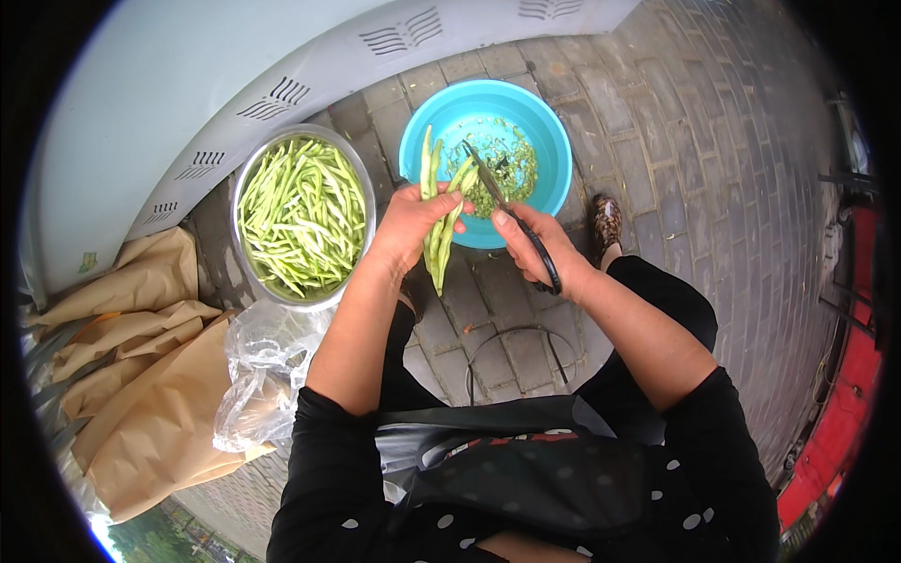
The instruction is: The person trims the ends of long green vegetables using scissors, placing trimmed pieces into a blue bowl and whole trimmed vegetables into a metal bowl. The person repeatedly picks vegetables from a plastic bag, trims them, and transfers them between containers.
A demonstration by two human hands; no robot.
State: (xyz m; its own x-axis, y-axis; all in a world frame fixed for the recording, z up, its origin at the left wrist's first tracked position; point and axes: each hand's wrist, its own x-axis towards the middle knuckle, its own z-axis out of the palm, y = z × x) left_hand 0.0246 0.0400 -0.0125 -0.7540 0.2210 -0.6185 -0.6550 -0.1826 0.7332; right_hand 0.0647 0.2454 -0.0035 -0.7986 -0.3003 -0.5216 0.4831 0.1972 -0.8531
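Several long green bean pods (441, 239) are pinched in my left hand (415, 214), their upper ends pointing over a turquoise plastic basin (556, 151). My right hand (538, 243) grips black-handled scissors (501, 193), whose blades reach up beside the tips of the beans. Small cut green pieces (517, 169) lie scattered on the basin's bottom, below the blades. Left of my left hand stands a round metal bowl (369, 211) heaped with whole green beans (303, 218).
Brown paper (162, 415) and a clear plastic bag (267, 366) lie at the left. A pale appliance-like cabinet with vent slots (281, 98) borders the far side. Grey paving bricks (654, 162) cover the ground. A red object (838, 401) stands at the right edge.
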